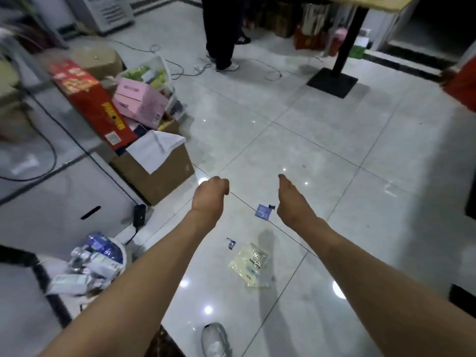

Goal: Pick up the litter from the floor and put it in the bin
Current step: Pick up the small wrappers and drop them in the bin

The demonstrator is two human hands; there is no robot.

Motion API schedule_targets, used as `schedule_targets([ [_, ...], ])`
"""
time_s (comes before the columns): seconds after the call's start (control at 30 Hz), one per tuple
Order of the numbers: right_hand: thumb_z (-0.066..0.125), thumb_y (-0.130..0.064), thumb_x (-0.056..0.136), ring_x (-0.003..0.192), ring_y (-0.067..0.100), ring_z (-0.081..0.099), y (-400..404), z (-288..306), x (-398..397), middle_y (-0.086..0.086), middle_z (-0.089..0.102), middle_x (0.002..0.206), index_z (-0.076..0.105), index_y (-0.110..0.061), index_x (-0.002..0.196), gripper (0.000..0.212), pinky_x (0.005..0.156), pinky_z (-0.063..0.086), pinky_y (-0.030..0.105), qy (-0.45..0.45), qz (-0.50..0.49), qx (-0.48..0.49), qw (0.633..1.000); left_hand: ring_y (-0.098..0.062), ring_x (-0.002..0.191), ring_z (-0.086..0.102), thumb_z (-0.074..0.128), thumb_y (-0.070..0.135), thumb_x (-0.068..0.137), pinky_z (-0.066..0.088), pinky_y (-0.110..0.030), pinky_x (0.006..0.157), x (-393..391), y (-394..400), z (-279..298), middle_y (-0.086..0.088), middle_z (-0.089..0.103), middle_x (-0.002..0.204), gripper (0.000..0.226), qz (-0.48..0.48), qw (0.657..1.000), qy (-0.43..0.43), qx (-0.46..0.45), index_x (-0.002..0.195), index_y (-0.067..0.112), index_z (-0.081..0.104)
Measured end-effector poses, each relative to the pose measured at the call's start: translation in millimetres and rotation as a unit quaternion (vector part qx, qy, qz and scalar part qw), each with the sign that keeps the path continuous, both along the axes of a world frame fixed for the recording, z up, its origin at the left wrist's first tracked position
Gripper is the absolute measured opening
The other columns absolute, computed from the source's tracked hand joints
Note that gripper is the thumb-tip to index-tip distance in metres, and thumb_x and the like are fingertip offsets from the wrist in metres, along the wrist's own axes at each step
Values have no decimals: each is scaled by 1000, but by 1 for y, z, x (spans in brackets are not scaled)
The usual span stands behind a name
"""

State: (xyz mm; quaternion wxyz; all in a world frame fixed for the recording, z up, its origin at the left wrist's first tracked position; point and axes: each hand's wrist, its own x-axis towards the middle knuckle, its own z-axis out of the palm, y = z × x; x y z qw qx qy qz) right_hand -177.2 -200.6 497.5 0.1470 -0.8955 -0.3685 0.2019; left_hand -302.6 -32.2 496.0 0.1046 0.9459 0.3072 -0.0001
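Glossy floor: pale grey tiles (322, 155), reflective, with 3 litter pieces between the outstretched arms.
Litter: flat blue square packet (262, 211); crinkly yellowish plastic bag (251, 264); small twisted wrapper (231, 243).
Bin: white bin (121, 253) at left, heaped with bottles and wrappers.
Left hand (210, 195): loosely curled, holding nothing visible.
Right hand (289, 199): fingers extended, empty.
Advice: crouch, pinch the thin packet by an edge; it lies flat.

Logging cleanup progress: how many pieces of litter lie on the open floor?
3: a blue square packet beside the right hand, a small wrapper between the forearms, a yellowish plastic bag nearer. The arms may hide more.
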Motion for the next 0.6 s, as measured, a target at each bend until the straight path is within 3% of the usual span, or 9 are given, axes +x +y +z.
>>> schedule_targets([
  [0.07, 49, 9, 87, 120, 33, 51, 32, 8, -21, 21, 36, 147, -2, -3, 154, 85, 99, 44, 37, -12, 25, -18, 999, -28, 91, 61, 50, -10, 81, 36, -29, 64, -37, 25, 14, -6, 61, 105, 38, 29, 1000, 0, 11, 106, 16, 63],
  [0.17, 48, 7, 88, 101, 31, 61, 85, 16, -65, 20, 54, 130, -5, -5, 154, 85, 84, 50, 36, -45, 53, -34, 997, -29, 91, 61, 49, -12, 78, 37, -30, 64, -104, 64, 26, -6, 62, 105, 41, 81, 997, 8, 11, 103, 15, 64],
  [0.27, 44, 0, 95, 89, 31, 60, 138, 21, -119, 17, 61, 113, 7, -4, 153, 69, 67, 39, 32, -104, 97, -40, 989, -32, 89, 61, 50, -9, 79, 39, -33, 65, -175, 103, 28, -7, 60, 102, 34, 139, 990, 16, 6, 98, 16, 61],
  [0.43, 45, -2, 94, 88, 34, 61, 237, 20, -198, 13, 63, 106, 38, -11, 134, 42, 65, 35, 31, -102, 163, -18, 981, -37, 97, 60, 50, -2, 83, 44, -39, 73, -274, 175, 31, -12, 60, 107, 30, 232, 973, 15, 5, 106, 13, 60],
  [0.6, 43, -6, 95, 89, 34, 61, 327, 19, -272, 12, 65, 104, 45, -18, 128, 35, 66, 38, 31, -74, 214, 7, 974, -34, 97, 60, 57, -4, 78, 45, -36, 74, -354, 243, 21, -8, 62, 109, 35, 284, 959, 6, -21, 106, 17, 59],
])
